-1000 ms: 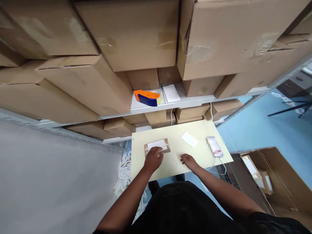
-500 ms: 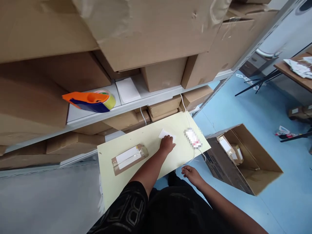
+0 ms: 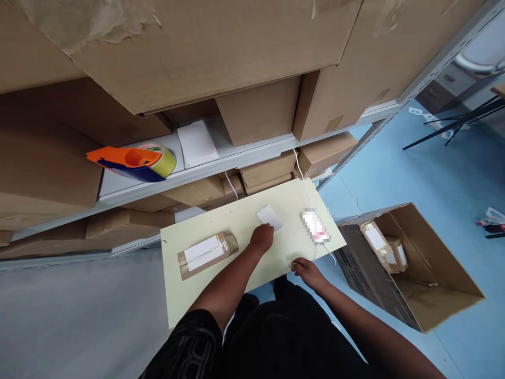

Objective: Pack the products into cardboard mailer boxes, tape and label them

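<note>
My left hand (image 3: 262,238) is over the pale board, with its fingers closed at the near edge of a small white slip of paper (image 3: 269,217). Most of that slip lies visible beyond the fingertips. At the board's near edge, my right hand (image 3: 306,271) has curled fingers pressed together; whatever they may hold is too small to see. To the left on the board lies a taped cardboard parcel (image 3: 207,255) with a white label. A blurred-out white device (image 3: 314,226) with a white cord rests at the right, beyond my right hand.
The pale board (image 3: 221,218) juts from a shelf stacked with cartons. An orange and blue tape dispenser (image 3: 132,162) and white papers (image 3: 197,143) sit on the shelf. On the blue floor at right stands a large open carton (image 3: 445,258) holding several small parcels (image 3: 376,238).
My left hand has shifted slightly left and toward me, so more of the white slip shows. My right hand has come a little closer to the board's edge. The view has turned slightly.
</note>
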`<state>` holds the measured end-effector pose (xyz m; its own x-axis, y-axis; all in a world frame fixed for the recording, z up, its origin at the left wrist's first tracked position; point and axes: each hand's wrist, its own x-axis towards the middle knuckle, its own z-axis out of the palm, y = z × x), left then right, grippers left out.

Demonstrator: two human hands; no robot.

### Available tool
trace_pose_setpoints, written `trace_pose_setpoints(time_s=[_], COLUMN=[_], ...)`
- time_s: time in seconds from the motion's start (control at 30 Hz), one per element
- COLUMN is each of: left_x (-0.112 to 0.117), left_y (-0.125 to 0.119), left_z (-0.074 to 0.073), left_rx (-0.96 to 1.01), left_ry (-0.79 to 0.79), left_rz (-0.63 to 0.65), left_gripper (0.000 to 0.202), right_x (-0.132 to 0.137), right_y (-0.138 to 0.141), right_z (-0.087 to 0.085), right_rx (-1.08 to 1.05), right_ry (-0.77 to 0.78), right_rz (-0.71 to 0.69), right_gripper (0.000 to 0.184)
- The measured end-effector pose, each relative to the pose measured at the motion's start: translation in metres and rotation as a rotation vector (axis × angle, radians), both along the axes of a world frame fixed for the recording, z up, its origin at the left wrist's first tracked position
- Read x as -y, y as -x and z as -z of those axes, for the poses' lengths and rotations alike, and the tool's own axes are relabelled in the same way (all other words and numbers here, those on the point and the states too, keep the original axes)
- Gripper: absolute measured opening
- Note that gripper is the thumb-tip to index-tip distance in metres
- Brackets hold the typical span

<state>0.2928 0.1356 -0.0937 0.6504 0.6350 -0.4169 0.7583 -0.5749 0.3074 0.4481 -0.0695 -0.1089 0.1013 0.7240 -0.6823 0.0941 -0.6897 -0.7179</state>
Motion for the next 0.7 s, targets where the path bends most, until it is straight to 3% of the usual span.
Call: trace_pose_setpoints(time_s=[0.27, 0.47, 0.57, 0.7], left_x=[-0.008, -0.049, -0.063, -0.065], left_y=[0.017, 0.002, -0.002, -0.001], left_z=[-0.007, -0.001, 0.003, 0.008], left_rx=[0.059, 0.097, -0.003, -0.041], left_ry=[0.04, -0.092, -0.1, -0.125], left_rz=[-0.008, -0.277, -0.222, -0.15], left_gripper=[0.025, 0.053, 0.042, 0.025], right_x=[-0.016, -0.015, -0.019, -0.032], right_y=[0.007, 0.014, 0.018, 0.02], right_z=[0.001, 0.011, 0.016, 0.02], right_rx=[-0.005, -0.011, -0.024, -0.028], right_ry=[0.006, 0.006, 0.003, 0.023], right_rz=[0.002, -0.012, 0.014, 0.062], right_gripper=[0.028, 0.029, 0.029, 0.028])
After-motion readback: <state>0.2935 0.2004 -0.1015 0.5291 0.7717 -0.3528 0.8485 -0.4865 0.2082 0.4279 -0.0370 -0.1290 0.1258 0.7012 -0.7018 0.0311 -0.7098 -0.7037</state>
